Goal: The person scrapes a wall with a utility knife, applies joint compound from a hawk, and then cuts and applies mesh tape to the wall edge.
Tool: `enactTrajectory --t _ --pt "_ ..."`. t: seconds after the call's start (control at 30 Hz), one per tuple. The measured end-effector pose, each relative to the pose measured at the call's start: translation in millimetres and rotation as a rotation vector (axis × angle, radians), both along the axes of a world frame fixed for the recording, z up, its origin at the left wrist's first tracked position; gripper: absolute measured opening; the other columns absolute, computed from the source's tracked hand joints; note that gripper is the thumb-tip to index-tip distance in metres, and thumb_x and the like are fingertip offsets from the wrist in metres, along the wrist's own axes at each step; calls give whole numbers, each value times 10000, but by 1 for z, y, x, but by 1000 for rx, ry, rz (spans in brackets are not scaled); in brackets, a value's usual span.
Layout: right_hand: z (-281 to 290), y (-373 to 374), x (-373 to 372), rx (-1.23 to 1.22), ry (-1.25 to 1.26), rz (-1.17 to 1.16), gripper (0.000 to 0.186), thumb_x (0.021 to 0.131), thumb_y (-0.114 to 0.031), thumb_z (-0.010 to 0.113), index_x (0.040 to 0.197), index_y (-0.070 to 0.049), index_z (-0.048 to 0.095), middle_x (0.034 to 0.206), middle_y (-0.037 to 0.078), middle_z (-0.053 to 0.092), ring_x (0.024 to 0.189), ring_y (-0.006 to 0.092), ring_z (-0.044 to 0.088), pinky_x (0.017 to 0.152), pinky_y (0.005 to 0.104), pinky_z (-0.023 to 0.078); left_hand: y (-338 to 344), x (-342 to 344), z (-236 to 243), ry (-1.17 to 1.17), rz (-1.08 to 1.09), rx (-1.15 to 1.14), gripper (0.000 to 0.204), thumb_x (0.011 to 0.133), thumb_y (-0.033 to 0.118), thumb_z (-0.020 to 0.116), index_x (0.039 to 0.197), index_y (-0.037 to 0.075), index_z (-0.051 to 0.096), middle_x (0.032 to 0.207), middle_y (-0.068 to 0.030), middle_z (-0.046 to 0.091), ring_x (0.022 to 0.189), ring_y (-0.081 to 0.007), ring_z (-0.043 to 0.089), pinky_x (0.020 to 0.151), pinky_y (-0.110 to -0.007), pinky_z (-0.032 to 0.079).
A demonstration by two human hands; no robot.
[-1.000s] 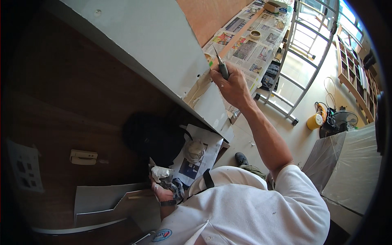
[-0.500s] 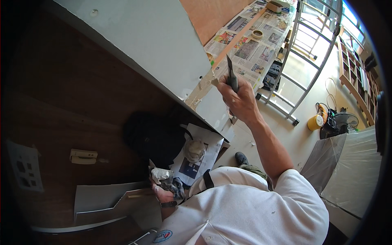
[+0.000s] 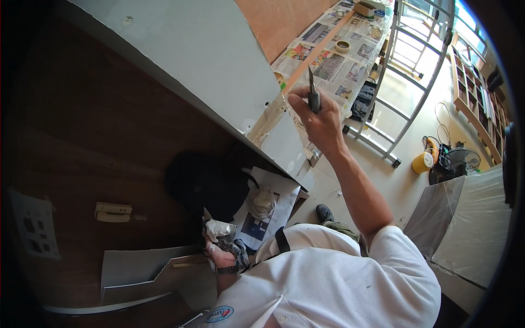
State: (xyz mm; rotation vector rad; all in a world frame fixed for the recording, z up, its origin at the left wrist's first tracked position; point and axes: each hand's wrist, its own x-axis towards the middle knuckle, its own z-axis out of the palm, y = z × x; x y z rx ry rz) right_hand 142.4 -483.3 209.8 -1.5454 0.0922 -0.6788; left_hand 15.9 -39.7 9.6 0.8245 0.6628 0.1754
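A brown wall [image 3: 109,142] filled the left, and a pale grey panel [image 3: 186,54] ran slantwise across the upper part, its long edge towards the wall. A metal ladder [image 3: 392,109] stood at upper right, beside a newspaper-covered surface [image 3: 350,71]. Further right leaned a wooden rack [image 3: 474,104]. A dark bag [image 3: 205,183] lay in shadow below the panel, next to a white sheet [image 3: 284,191] with a wrapped bundle [image 3: 261,203] on it. A fan [image 3: 464,158] sat on the right, with a yellow bucket [image 3: 422,163] just beside it.

A rough, beige patch [image 3: 268,123] crossed the panel near its right end. The right hand [image 3: 321,123] was close to that patch, over the near end of the surface; whether it touched the panel, I could not tell. Its grip was closed round the handle of a dark tool [image 3: 313,98], whose pointed blade stuck up clear of the fist, against the newspaper behind. The left hand [image 3: 219,256] was low, near the bag, its grip closed on a small grey plate [image 3: 228,240], most fingers hidden. On the plate lay a lump of white paste [image 3: 220,228]. A cream handset [image 3: 113,212] hung on the wall, and a tape roll [image 3: 342,46] rested on the newspaper.
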Motion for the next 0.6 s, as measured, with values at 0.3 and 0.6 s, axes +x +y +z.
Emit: enactTrajectory --t 0.3,0.6 --pt "-13 -14 22 315 110 287 153 925 -196 717 953 -48 689 693 -34 555 575 48 497 528 226 398 -5 -8 8 30 19 97 446 975 509 576 1193 134 680 1132 -43 700 970 -234 682 861 -383 570" --pt "-33 26 -10 -12 -147 90 119 871 -81 746 968 -32 699 770 15 605 720 126 565 680 298 468 0 -11 5 13 -24 21 451 975 538 566 1198 163 680 1135 -36 702 992 -229 677 893 -384 563"
